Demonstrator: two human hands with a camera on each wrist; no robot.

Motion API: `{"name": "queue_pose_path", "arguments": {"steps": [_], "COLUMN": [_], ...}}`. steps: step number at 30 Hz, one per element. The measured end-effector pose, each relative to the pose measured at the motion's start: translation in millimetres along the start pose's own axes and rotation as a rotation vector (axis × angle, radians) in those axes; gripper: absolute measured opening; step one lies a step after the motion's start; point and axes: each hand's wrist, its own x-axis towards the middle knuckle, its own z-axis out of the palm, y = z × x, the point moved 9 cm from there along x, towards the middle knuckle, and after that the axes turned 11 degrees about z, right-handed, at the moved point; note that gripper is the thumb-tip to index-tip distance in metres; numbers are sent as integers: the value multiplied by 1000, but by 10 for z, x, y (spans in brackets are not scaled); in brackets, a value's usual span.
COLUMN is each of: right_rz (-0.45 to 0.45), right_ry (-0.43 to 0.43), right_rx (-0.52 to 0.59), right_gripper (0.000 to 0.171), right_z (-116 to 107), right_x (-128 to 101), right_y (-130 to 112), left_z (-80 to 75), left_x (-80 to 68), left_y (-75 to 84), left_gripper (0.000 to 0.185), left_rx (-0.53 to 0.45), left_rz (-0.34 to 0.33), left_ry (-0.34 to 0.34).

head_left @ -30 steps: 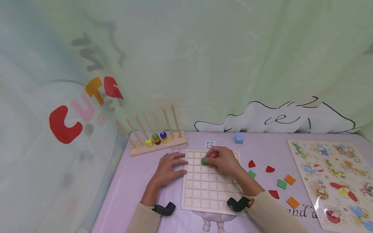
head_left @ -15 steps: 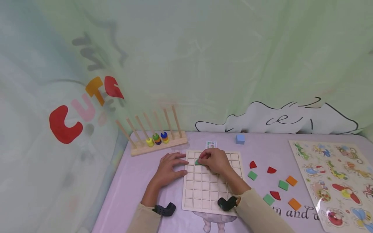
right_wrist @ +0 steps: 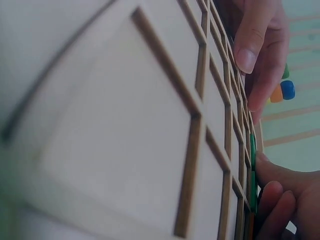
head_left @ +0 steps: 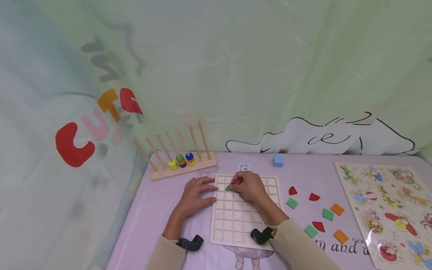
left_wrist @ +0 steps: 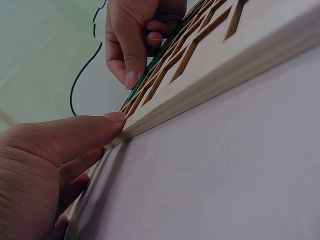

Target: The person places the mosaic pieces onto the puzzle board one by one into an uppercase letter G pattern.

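Seating a first green tile [head_left: 229, 188] into the grid board [head_left: 236, 225], nearly all cells bare.

Pinching the green tile with the right hand [head_left: 248, 186], fingers [left_wrist: 131, 65] curled round it and pressing it down into a cell near the board's far left corner, apparently not yet flush. Resting flat beside that corner with the left hand [head_left: 195, 195], fingers [left_wrist: 75, 132] straight and touching the board's left edge, steadying it. Leaving, by the look of it, almost everything: loose green, red and orange tiles [head_left: 325, 214] scattered on the counter [head_left: 152, 210] well right of the fingers. Open room behind the fingers across the bare rows; tighter ahead, with a small card [head_left: 244, 167] just beyond the far rim and the peg rack [head_left: 183, 168] near the left fingers.
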Motion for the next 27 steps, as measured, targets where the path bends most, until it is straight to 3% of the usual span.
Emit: {"name": "queue_pose_path", "arguments": {"steps": [9, 14, 21, 27], "right_rz": [48, 74, 66, 106], "right_ry": [-34, -70, -18, 32], "right_rx": [94, 135, -32, -174], "right_gripper": [9, 11, 15, 27], "right_z": [-57, -218, -754, -1137], "right_x": [-88, -191, -405, -583], "right_y": [86, 237, 507, 871], "left_z": [39, 66, 9, 18], "left_x": [10, 17, 18, 10], "left_y": [-7, -32, 6, -36], "left_gripper": [32, 33, 31, 33], "left_rx": [-1, 2, 23, 24], "left_rz": [7, -4, 34, 9], "left_ry": [-7, -17, 14, -8]}}
